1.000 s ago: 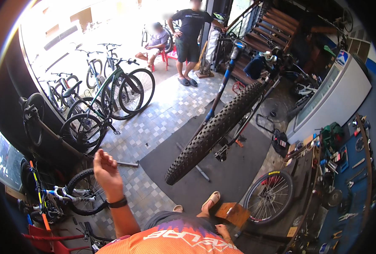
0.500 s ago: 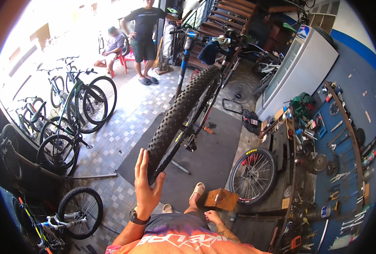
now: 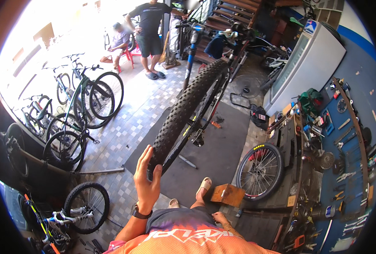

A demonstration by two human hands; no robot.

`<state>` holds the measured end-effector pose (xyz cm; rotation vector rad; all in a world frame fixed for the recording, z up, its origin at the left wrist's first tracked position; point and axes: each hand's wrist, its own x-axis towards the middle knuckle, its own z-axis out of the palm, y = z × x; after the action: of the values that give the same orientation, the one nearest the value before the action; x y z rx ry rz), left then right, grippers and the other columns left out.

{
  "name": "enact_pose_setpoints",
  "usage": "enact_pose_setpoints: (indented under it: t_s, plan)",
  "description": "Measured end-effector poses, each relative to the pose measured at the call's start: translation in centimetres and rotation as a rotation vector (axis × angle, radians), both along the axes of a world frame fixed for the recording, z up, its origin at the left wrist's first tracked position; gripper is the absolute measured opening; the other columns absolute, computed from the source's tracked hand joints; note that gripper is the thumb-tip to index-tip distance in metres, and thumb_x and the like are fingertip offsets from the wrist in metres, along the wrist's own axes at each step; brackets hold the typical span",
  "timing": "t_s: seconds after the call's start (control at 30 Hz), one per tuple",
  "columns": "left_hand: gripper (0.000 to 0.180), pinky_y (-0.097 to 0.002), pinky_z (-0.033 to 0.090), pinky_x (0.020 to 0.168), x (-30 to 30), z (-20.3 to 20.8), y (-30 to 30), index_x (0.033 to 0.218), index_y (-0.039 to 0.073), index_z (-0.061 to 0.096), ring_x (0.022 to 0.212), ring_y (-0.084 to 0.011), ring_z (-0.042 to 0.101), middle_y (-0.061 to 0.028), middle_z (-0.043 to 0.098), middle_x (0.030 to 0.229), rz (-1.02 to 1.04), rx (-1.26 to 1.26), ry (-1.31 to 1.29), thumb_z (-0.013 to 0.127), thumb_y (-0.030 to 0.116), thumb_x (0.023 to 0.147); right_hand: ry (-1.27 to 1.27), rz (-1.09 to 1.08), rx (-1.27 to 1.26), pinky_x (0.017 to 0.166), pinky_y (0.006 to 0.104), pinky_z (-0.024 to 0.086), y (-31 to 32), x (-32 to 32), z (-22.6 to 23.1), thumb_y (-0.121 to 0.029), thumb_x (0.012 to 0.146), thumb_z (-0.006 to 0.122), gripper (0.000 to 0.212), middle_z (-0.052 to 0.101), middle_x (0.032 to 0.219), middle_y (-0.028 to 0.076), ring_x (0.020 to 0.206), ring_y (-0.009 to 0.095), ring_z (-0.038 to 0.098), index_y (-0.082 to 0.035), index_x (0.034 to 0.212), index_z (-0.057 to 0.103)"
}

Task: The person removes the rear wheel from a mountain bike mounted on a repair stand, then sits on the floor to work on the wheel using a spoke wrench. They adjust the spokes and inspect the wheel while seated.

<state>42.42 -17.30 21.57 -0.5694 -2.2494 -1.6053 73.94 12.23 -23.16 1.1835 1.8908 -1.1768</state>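
Knobby black tyre (image 3: pixel 188 106), on the wheel of a raised bicycle, runs diagonally through the middle of the view; its near end is at the left hand (image 3: pixel 147 186). Left fingers extended, not clenched, along the tyre's left side; thumb apart, at the right side. The hand appears to touch the tread, without a closed grip. Dark watch (image 3: pixel 140 212) on the left wrist.

Right hand (image 3: pixel 220 218) is low, beside the person's thigh, well apart from the tyre. Its fingers look partly curled; cannot tell whether they grasp anything.

Right of the tyre's near half: derailleur (image 3: pixel 197 138). Underneath: dark mat (image 3: pixel 222 148) on tiled floor. Near the right hand: wooden box (image 3: pixel 228 194), then a loose wheel (image 3: pixel 261 171) leaning upright.

Farther out: tools against a blue wall at right; white refrigerator (image 3: pixel 308 63) at upper right; parked bicycles at left; one person standing, another seated, beyond.
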Motion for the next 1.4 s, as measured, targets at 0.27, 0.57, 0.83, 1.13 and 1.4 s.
enact_pose_setpoints:
  t_s: [0.27, 0.57, 0.83, 1.13, 1.4]
  plan:
    - [0.048, -0.0466, 0.037, 0.12, -1.5, 0.5, 0.6, 0.142, 0.002, 0.062, 0.142, -0.0387, 0.051, -0.0221, 0.056, 0.149, 0.155, -0.078, 0.165, 0.069, 0.008, 0.094, 0.42, -0.236, -0.138, 0.055, 0.0296, 0.052, 4.2, -7.8, 6.8, -0.019, 0.102, 0.069, 0.03, 0.072, 0.082, 0.006, 0.064, 0.015, 0.067, -0.008, 0.13, 0.067]
    - [0.05, -0.0452, 0.038, 0.12, -3.5, 1.3, 1.4, 0.15, 0.0, 0.055, 0.147, -0.0331, 0.046, -0.0189, 0.046, 0.16, 0.003, 0.138, 0.1, 0.064, 0.019, 0.104, 1.399, -0.746, 0.541, 0.085, 0.035, 0.06, 46.0, -2.4, 51.0, -0.042, 0.103, 0.066, 0.055, 0.073, 0.118, 0.021, 0.1, 0.028, 0.075, 0.001, 0.135, 0.053]
    - [0.05, -0.0459, 0.039, 0.117, -2.8, -0.2, 1.8, 0.146, 0.004, 0.06, 0.143, -0.0375, 0.049, -0.0208, 0.051, 0.155, 0.061, 0.032, 0.028, 0.069, 0.017, 0.099, 1.009, -1.365, 0.704, 0.083, 0.0303, 0.061, 57.6, 23.2, 53.0, -0.052, 0.096, 0.069, 0.053, 0.073, 0.116, 0.006, 0.102, 0.02, 0.074, -0.009, 0.126, 0.063]
    - [0.057, -0.0447, 0.046, 0.111, -2.8, -0.4, 3.3, 0.152, 0.002, 0.053, 0.136, -0.0392, 0.056, -0.0232, 0.052, 0.153, 0.135, 0.081, 0.048, 0.066, 0.017, 0.098, 0.912, -1.42, 0.735, 0.072, 0.0362, 0.062, 53.2, 22.8, 52.7, -0.042, 0.093, 0.077, 0.079, 0.075, 0.118, 0.013, 0.089, 0.024, 0.077, -0.008, 0.143, 0.026]
    - [0.061, -0.0458, 0.04, 0.117, -2.8, 0.1, 3.1, 0.152, 0.0, 0.051, 0.14, -0.0393, 0.053, -0.0228, 0.053, 0.152, 0.105, 0.169, -0.015, 0.068, 0.014, 0.096, 1.034, -1.249, 0.662, 0.09, 0.0373, 0.057, 53.8, 14.4, 50.7, -0.045, 0.102, 0.064, 0.054, 0.071, 0.133, 0.011, 0.109, 0.024, 0.074, -0.008, 0.14, 0.053]
